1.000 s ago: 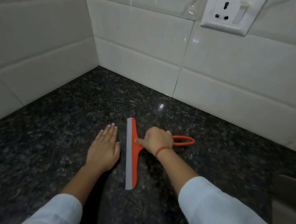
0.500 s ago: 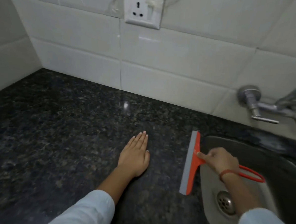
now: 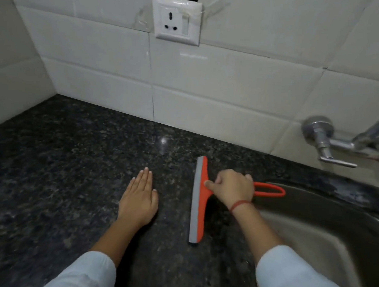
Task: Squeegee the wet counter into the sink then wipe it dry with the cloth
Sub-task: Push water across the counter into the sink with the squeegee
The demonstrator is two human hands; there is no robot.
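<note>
A: Right hand [image 3: 232, 188]?
B: Fisted around the squeegee [image 3: 199, 199] handle, thumb on the neck. Blade runs near-to-far on the counter [image 3: 60, 168], just left of the hand; the handle loop sticks out right over the sink [image 3: 325, 229] edge.
A: Left hand [image 3: 139, 201]?
B: Flat on the counter, fingers together, holding nothing. Squeegee sits near it on the right, not touching.
</note>
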